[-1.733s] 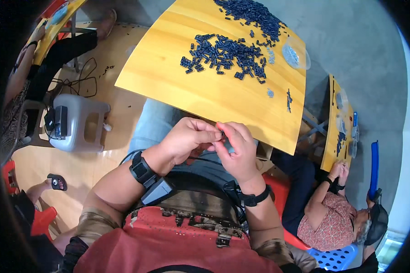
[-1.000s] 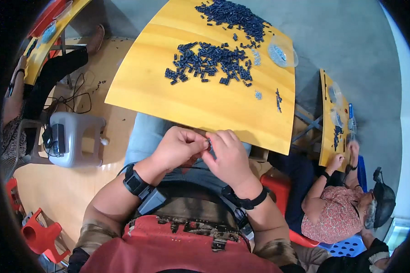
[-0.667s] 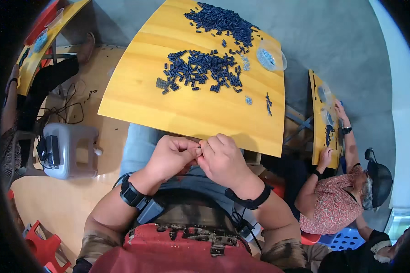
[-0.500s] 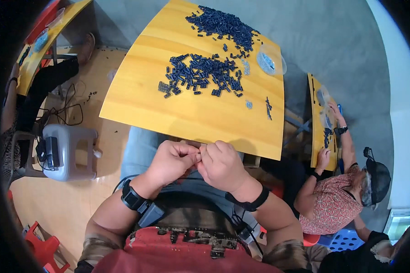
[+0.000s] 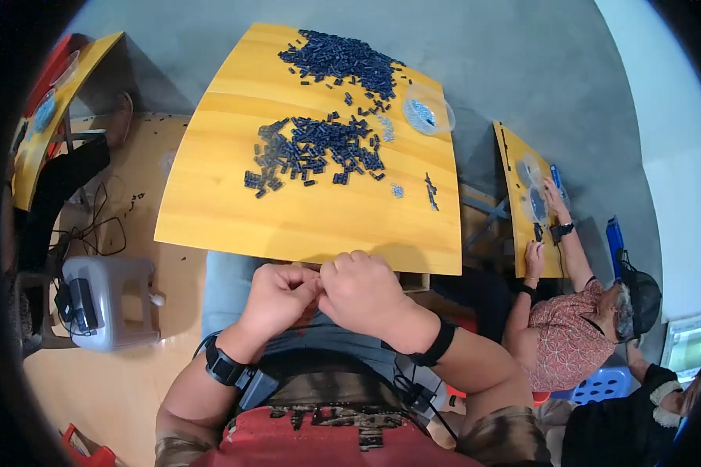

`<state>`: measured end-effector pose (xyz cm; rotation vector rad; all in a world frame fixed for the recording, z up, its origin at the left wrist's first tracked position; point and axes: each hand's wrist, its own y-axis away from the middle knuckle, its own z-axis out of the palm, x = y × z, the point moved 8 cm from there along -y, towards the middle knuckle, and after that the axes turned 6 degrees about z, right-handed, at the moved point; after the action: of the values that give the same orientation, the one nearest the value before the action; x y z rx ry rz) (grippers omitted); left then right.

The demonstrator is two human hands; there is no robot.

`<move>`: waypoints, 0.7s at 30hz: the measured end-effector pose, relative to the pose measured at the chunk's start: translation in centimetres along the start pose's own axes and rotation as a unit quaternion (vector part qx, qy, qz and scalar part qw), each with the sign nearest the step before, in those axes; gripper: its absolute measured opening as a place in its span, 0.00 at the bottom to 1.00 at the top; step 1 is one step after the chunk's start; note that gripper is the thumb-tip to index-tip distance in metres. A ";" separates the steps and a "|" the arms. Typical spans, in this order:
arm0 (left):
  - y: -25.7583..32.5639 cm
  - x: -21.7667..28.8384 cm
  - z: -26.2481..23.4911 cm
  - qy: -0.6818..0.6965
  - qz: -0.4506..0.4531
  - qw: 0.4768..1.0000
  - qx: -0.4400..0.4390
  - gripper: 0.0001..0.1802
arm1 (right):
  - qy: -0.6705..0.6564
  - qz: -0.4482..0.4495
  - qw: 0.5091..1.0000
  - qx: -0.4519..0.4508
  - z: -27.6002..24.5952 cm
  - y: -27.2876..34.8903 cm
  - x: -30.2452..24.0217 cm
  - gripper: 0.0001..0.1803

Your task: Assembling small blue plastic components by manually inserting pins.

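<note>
Just off the near edge of the yellow tabletop (image 5: 210, 206), my left hand (image 5: 279, 300) and my right hand (image 5: 370, 297) meet at the fingertips. Both are closed, thumbs and fingers pinched together. Whatever lies between them is too small or too hidden to make out. On the tabletop beyond, a loose heap of small black plastic pieces (image 5: 315, 152) lies nearest my hands, with a denser black heap (image 5: 346, 61) behind it. Short black joined strips (image 5: 431, 192) lie at the right, beside a small cluster of silvery bits (image 5: 397, 191).
A clear plastic tub (image 5: 436, 109) of tiny bluish parts stands at the table's right edge. To the left is a grey stool (image 5: 117, 300) with a black box on it. A co-worker (image 5: 565, 335) sits at another yellow table (image 5: 514, 179) on the right.
The view has shifted, so the table sits lower and farther left in the picture. My hands stay pinched together. The co-worker's hands have moved slightly.
</note>
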<state>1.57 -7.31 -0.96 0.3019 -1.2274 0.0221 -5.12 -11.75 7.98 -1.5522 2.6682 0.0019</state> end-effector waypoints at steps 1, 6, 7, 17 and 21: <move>0.1 0.0 0.0 0.001 0.007 1.000 -0.007 0.10 | 0.000 -0.019 1.000 -0.001 0.3 0.1 -0.2 0.11; 0.4 -0.4 0.2 -0.048 0.010 0.998 -0.031 0.09 | -0.066 -0.096 0.993 -0.013 0.4 0.2 -0.1 0.12; 0.4 -0.4 0.3 -0.057 0.012 0.998 -0.028 0.09 | -0.069 -0.102 0.992 -0.007 0.3 0.2 0.0 0.12; 0.4 0.6 0.4 -0.133 0.087 0.986 -0.040 0.07 | -0.088 -0.119 0.987 0.067 0.9 1.2 -0.3 0.11; 0.3 1.1 -0.2 -0.083 0.050 0.995 -0.012 0.08 | -0.104 -0.119 0.983 0.090 1.2 0.6 -0.4 0.11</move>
<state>2.06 -7.16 0.12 0.2238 -1.4068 0.0691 -5.37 -11.02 6.79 -1.6973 2.2461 -0.0799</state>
